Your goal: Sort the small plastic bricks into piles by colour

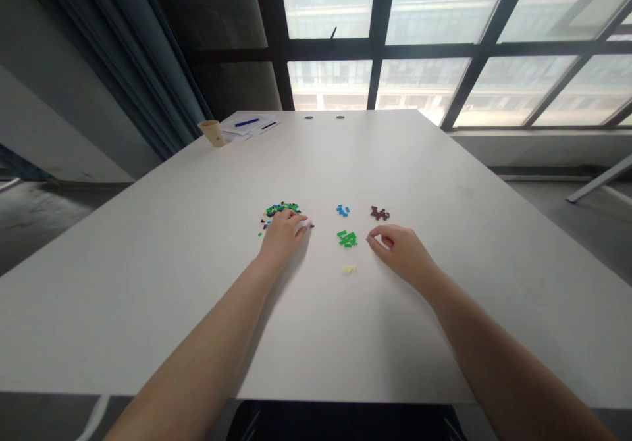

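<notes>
My left hand (286, 232) rests at the near side of a mixed pile of small coloured building bricks (282, 208). Its fingers reach onto the pile and the thumb is held apart; one dark brick (312, 226) lies just right of it. My right hand (397, 247) is in a pinch, thumb and index tips together; whether a small piece is between them is too small to tell. Just left of those fingertips lies a group of green bricks (347, 239). Brown bricks (379, 213) sit beyond the hand, blue bricks (342, 210) farther left, and a few pale yellow bricks (349, 269) nearer me.
All of this lies on a large white table (355, 164). At its far left stand a tan paper cup (213, 133) and some papers (241, 127) with a blue pen (247, 123) on them. Windows (330, 85) line the wall beyond, with a dark blue curtain (143, 59) at left.
</notes>
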### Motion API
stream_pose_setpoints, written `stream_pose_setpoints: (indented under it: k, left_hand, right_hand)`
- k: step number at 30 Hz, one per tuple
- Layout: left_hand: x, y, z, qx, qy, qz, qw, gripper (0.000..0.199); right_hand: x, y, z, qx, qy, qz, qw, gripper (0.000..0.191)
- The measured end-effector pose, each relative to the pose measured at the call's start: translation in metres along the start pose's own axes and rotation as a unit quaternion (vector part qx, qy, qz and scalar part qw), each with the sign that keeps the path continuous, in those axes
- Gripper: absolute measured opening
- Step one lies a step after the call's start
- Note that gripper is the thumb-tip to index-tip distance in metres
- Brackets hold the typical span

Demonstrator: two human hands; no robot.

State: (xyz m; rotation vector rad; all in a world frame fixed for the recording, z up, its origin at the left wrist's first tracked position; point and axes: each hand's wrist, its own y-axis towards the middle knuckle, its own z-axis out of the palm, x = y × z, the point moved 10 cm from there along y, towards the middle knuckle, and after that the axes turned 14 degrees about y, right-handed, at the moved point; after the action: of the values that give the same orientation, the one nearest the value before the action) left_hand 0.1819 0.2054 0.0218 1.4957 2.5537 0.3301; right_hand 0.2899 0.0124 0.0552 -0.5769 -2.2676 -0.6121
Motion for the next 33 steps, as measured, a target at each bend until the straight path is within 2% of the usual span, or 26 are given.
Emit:
stream_pose_setpoints:
  k: [3, 6, 11, 14, 18, 23, 26, 28, 33]
  left_hand:
    - [-0.012, 0.003, 0.012, 0.016, -0.031, 0.040, 0.999, 0.033]
    - [-0.009, 0.005, 0.018, 0.026, -0.061, 0.032, 0.997, 0.028]
    - [-0.010, 0.005, 0.015, 0.036, -0.114, 0.038, 0.992, 0.025]
    - [-0.016, 0.001, 0.008, 0.039, -0.176, 0.015, 0.983, 0.025]
    - [-0.035, -0.008, -0.006, 0.041, -0.327, -0.010, 0.944, 0.020]
    - [-0.067, -0.022, -0.004, 0.103, -0.518, -0.012, 0.849, 0.026]
    - [-0.079, -0.028, -0.004, 0.126, -0.572, -0.002, 0.810, 0.028]
    - [-0.083, -0.030, -0.006, 0.134, -0.580, 0.009, 0.803, 0.022]
    - [-0.085, -0.032, -0.011, 0.133, -0.554, 0.030, 0.821, 0.018]
  right_hand:
    - [0.001, 0.000, 0.002, 0.005, 0.003, 0.001, 1.000, 0.021]
    - [0.001, -0.001, 0.004, 0.007, 0.007, 0.002, 1.000, 0.021]
    - [0.002, -0.001, 0.005, 0.009, 0.011, -0.005, 1.000, 0.021]
    - [0.002, -0.001, 0.006, 0.011, 0.010, -0.005, 1.000, 0.020]
    - [0.006, -0.001, 0.010, 0.006, 0.032, -0.025, 0.999, 0.017]
    - [0.027, -0.003, 0.014, 0.004, 0.091, -0.105, 0.990, 0.015]
    - [0.035, -0.005, 0.016, 0.014, 0.108, -0.129, 0.986, 0.014]
    - [0.037, -0.006, 0.020, 0.031, 0.115, -0.136, 0.983, 0.016]
    - [0.038, -0.008, 0.025, 0.056, 0.130, -0.144, 0.979, 0.018]
